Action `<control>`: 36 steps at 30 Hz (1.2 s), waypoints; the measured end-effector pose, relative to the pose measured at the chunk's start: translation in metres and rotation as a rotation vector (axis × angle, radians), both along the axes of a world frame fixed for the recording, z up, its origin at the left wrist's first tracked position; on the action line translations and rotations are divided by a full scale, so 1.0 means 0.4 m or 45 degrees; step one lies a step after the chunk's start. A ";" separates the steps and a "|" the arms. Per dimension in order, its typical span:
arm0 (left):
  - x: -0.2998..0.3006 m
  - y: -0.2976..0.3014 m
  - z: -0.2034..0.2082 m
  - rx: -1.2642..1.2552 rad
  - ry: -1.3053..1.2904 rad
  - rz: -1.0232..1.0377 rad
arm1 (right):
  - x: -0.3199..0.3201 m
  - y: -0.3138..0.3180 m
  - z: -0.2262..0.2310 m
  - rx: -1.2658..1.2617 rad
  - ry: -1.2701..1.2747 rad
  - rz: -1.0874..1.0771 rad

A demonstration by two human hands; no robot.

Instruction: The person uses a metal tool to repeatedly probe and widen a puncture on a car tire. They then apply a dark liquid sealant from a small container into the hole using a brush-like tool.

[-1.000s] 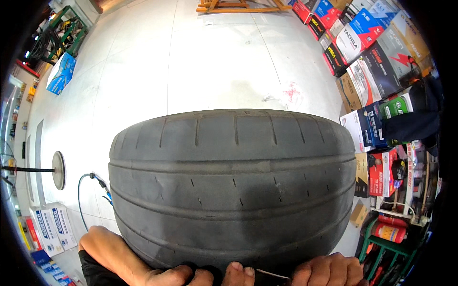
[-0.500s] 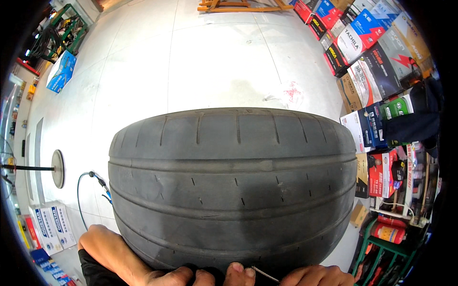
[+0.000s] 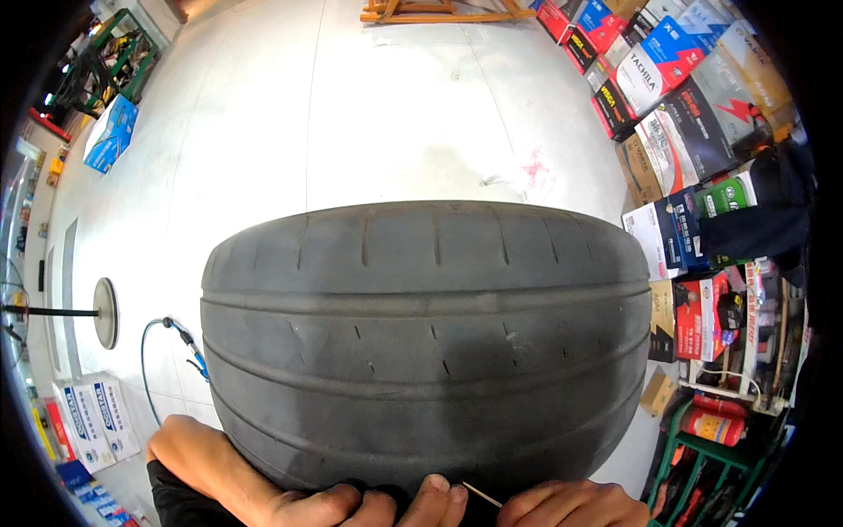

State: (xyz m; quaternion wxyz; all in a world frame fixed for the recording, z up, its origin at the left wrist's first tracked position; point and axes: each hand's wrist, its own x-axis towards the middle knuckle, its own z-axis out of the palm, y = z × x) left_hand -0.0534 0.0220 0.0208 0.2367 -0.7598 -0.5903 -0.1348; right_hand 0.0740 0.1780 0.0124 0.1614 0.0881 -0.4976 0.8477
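A large worn black tire (image 3: pixel 421 342) stands upright before me, its grooved tread facing me. My left hand (image 3: pixel 325 507) reaches in from the lower left, its fingers bent and pressed against the near, low part of the tread. Lower right, my right hand (image 3: pixel 571 504) is closed around a thin, pale pointed pick (image 3: pixel 481 494). The pick's tip points up and left at the tread, right beside the left fingertips. Its handle is hidden in my fist, and the picture's lower edge cuts off part of both hands.
Stacked battery boxes (image 3: pixel 676 149) line the right side, above a green rack (image 3: pixel 716 465) with a red cylinder. A blue-ended air hose (image 3: pixel 167 323) lies left of the tire, near a round-based stand (image 3: pixel 106 314) and white boxes (image 3: pixel 97 413). A wooden frame (image 3: pixel 448 10) stands far ahead.
The pick has tilted slightly and shifted a little up and left with my right hand. My left hand keeps its place on the tread. The view has moved slightly.
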 end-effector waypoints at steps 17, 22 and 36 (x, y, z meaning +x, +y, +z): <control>0.002 0.011 -0.004 0.054 0.099 0.006 | 0.029 0.009 -0.034 -0.419 0.001 -0.041; -0.002 0.008 -0.014 0.110 0.070 -0.069 | 0.024 -0.001 -0.032 -0.373 0.057 -0.062; 0.006 -0.006 -0.019 0.126 0.022 -0.045 | 0.009 0.003 -0.030 -0.069 0.147 0.035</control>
